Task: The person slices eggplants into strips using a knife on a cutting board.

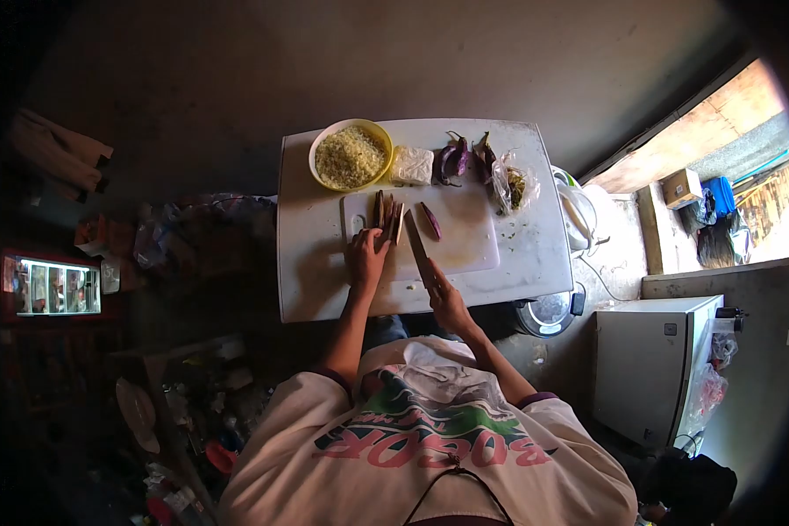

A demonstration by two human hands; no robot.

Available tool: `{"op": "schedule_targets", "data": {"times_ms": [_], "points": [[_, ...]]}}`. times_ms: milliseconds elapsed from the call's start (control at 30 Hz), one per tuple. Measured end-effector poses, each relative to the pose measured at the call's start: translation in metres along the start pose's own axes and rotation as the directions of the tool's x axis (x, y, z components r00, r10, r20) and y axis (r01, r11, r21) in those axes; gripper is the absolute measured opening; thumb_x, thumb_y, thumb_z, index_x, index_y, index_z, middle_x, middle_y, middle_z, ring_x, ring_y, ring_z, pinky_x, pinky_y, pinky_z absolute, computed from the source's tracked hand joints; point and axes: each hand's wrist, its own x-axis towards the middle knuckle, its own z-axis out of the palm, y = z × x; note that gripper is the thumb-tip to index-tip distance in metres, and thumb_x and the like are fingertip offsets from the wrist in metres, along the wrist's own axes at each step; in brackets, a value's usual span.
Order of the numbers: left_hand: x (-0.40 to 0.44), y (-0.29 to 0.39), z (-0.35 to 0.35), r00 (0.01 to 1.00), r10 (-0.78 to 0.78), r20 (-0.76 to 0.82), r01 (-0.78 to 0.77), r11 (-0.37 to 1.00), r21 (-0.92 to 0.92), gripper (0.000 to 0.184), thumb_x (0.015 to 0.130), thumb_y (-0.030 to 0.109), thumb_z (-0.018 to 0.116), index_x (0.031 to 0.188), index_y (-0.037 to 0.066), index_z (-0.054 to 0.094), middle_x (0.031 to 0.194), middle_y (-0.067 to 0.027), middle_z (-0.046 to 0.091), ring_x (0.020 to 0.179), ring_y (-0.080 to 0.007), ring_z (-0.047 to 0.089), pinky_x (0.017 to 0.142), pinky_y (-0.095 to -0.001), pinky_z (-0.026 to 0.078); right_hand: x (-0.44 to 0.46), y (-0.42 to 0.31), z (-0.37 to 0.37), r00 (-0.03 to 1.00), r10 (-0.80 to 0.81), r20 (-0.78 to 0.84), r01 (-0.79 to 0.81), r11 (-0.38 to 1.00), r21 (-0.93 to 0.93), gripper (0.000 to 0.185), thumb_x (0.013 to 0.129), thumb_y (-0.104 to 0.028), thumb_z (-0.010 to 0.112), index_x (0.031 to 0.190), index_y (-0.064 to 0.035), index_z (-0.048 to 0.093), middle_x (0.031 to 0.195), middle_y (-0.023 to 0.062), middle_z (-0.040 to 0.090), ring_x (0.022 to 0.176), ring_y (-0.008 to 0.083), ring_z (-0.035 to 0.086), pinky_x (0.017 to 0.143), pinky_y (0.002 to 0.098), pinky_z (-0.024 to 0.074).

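Observation:
Long cut pieces of purple eggplant (pixel 380 210) lie side by side on the left part of a white cutting board (pixel 472 241). My left hand (pixel 367 257) is closed on their near ends, holding them against the board. In my right hand (pixel 448 307) is a knife (pixel 418 245), gripped by its handle. Its blade points away from me, just right of the pieces and apart from them. One separate eggplant piece (pixel 430 221) rests on the board, right of the blade. The lower fingers of my left hand are partly hidden.
Along the table's (pixel 324 302) far side are a yellow bowl (pixel 388 138) of pale shredded food, a white wrapped block (pixel 412 165), whole eggplants (pixel 452 161) and a plastic bag of greens (pixel 516 188). A white cabinet (pixel 644 368) stands at right; clutter fills the lower left.

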Motion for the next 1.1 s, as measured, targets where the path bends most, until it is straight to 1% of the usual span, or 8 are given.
{"op": "schedule_targets", "data": {"times_ms": [133, 267, 367, 567, 900, 933, 1000, 1100], "points": [[-0.003, 0.013, 0.008, 0.999, -0.040, 0.008, 0.040, 0.999, 0.007, 0.029, 0.078, 0.019, 0.081, 0.099, 0.008, 0.064, 0.097, -0.0064, 0.068, 0.092, -0.0300, 0.065, 0.081, -0.0412, 0.051, 0.001, -0.001, -0.020, 0.995, 0.052, -0.089, -0.043, 0.994, 0.102, 0.057, 0.105, -0.010, 0.046, 0.158, -0.0219, 0.030, 0.084, 0.0006, 0.048, 0.061, 0.0068, 0.039, 0.053, 0.0250, 0.0375], [-0.009, 0.040, 0.021, 0.995, 0.019, 0.096, -0.014, 0.998, -0.060, 0.031, 0.077, 0.021, 0.082, 0.099, 0.008, 0.066, 0.095, -0.0068, 0.068, 0.091, -0.0300, 0.064, 0.081, -0.0413, 0.051, 0.000, -0.005, -0.047, 0.980, 0.161, -0.118, -0.124, 0.955, 0.270, 0.054, 0.107, -0.022, 0.048, 0.158, -0.0260, 0.031, 0.065, -0.0037, 0.040, 0.047, 0.0066, 0.035, 0.039, 0.0267, 0.0322], [-0.010, 0.061, 0.035, 0.988, 0.054, 0.143, -0.039, 0.994, -0.102, 0.033, 0.079, 0.024, 0.080, 0.103, 0.007, 0.066, 0.099, -0.0083, 0.066, 0.094, -0.0307, 0.064, 0.084, -0.0415, 0.051, -0.003, -0.008, -0.062, 0.968, 0.216, -0.126, -0.183, 0.956, 0.228, 0.054, 0.107, -0.023, 0.047, 0.158, -0.0274, 0.029, 0.062, -0.0041, 0.039, 0.045, 0.0067, 0.034, 0.038, 0.0274, 0.0316], [0.006, 0.092, 0.062, 0.967, 0.217, 0.135, -0.215, 0.976, -0.025, 0.045, 0.084, 0.026, 0.075, 0.122, 0.005, 0.061, 0.128, -0.0122, 0.058, 0.120, -0.0343, 0.052, 0.101, -0.0441, 0.043, -0.004, 0.003, -0.081, 0.972, 0.218, -0.084, -0.194, 0.955, 0.225, 0.055, 0.107, -0.021, 0.047, 0.158, -0.0265, 0.029, 0.063, -0.0045, 0.042, 0.046, 0.0065, 0.034, 0.039, 0.0264, 0.0329], [0.008, 0.071, 0.085, 0.982, 0.135, 0.129, -0.139, 0.990, 0.019, 0.047, 0.086, 0.021, 0.074, 0.127, 0.003, 0.060, 0.140, -0.0115, 0.054, 0.128, -0.0330, 0.050, 0.109, -0.0439, 0.039, 0.004, 0.036, -0.101, 0.999, 0.027, -0.028, -0.023, 0.990, 0.142, 0.057, 0.104, -0.007, 0.045, 0.158, -0.0198, 0.030, 0.085, -0.0006, 0.057, 0.065, 0.0044, 0.037, 0.054, 0.0201, 0.0352], [0.005, 0.071, 0.082, 0.986, 0.095, 0.135, -0.093, 0.995, -0.024, 0.047, 0.086, 0.020, 0.074, 0.127, 0.004, 0.060, 0.140, -0.0115, 0.055, 0.127, -0.0329, 0.051, 0.108, -0.0435, 0.041, 0.003, 0.034, -0.104, 0.998, 0.053, 0.020, -0.055, 0.994, 0.093, 0.060, 0.102, -0.004, 0.045, 0.158, -0.0176, 0.029, 0.111, 0.0083, 0.058, 0.075, 0.0145, 0.051, 0.066, 0.0270, 0.0427], [0.004, 0.071, 0.078, 0.988, 0.056, 0.144, -0.047, 0.997, -0.067, 0.046, 0.086, 0.020, 0.073, 0.128, 0.004, 0.060, 0.141, -0.0115, 0.055, 0.126, -0.0327, 0.053, 0.107, -0.0431, 0.042, 0.004, 0.035, -0.105, 0.995, 0.082, 0.065, -0.085, 0.995, 0.044, 0.062, 0.100, -0.002, 0.045, 0.158, -0.0155, 0.028, 0.138, 0.0172, 0.060, 0.086, 0.0246, 0.065, 0.077, 0.0340, 0.0503], [0.003, 0.069, 0.075, 0.991, 0.094, 0.093, -0.088, 0.994, -0.062, 0.045, 0.085, 0.016, 0.074, 0.127, 0.003, 0.061, 0.138, -0.0130, 0.058, 0.121, -0.0361, 0.058, 0.101, -0.0427, 0.048, 0.005, 0.029, -0.102, 0.996, -0.094, 0.003, 0.094, 0.985, -0.148, 0.060, 0.101, -0.007, 0.046, 0.157, -0.0197, 0.030, 0.114, 0.0278, 0.067, 0.083, 0.0388, 0.068, 0.075, 0.0418, 0.0519]]}}
